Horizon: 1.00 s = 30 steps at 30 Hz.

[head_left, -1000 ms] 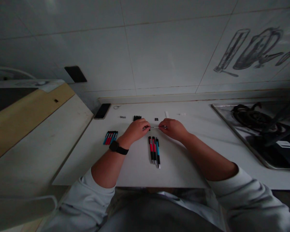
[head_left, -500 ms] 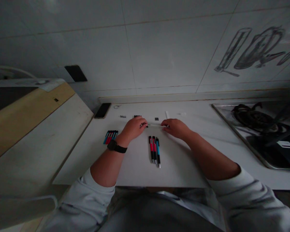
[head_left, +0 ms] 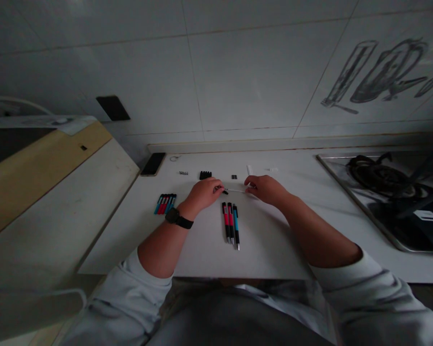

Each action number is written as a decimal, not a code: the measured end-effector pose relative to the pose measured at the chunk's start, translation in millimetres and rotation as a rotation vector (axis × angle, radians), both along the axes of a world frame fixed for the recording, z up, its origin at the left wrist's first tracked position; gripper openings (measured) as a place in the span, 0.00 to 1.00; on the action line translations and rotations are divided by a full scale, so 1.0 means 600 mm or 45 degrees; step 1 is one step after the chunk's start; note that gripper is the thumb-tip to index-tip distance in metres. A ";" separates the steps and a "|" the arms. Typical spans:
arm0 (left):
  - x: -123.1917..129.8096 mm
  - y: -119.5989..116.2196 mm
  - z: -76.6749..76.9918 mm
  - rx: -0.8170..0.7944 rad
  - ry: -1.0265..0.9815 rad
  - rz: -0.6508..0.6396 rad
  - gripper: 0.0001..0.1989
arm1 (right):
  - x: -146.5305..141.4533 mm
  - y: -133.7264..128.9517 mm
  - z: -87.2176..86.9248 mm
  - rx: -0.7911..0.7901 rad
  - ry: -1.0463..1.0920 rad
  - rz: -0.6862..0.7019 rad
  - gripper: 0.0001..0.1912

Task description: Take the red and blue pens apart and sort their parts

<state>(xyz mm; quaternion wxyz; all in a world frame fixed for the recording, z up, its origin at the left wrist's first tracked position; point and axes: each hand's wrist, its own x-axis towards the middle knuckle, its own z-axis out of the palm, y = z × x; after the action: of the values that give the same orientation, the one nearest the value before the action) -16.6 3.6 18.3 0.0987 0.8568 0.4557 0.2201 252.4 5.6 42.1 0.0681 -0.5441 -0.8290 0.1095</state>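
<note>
My left hand [head_left: 206, 193], with a dark watch on its wrist, pinches a small black piece [head_left: 225, 192], apparently a pen grip. From there a thin white pen refill [head_left: 235, 191] runs across to the closed fingers of my right hand [head_left: 263, 188]. Its two ends are partly covered by my fingers. Just below the hands lie three pens, red-and-black ones [head_left: 228, 223] and a blue-and-black one [head_left: 236, 226]. Several red and blue pen barrels [head_left: 165, 204] sit left of my left wrist. Behind that hand stands a row of black grips [head_left: 205, 175].
Along the back lie small springs [head_left: 184, 173], little black pieces [head_left: 234, 177], white refills [head_left: 249, 170] and tiny clear parts [head_left: 273, 169]. A phone [head_left: 153, 165] rests at the back left. The gas stove [head_left: 378, 192] borders the counter on the right; a white panel [head_left: 94, 178] borders the left.
Both hands have shifted slightly right and nearer to me. More of the black piece shows at my left fingertips, and the row of black grips is now less covered.
</note>
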 end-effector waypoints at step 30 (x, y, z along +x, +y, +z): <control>0.038 -0.028 0.008 -0.161 -0.414 -0.122 0.07 | -0.056 0.003 -0.049 -0.406 1.646 -0.291 0.26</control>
<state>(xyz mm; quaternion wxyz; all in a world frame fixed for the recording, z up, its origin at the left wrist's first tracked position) 6.0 -13.3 23.2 0.2349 0.8228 0.4054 0.3216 218.6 7.1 12.5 0.4803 -0.4571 -0.5325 0.5261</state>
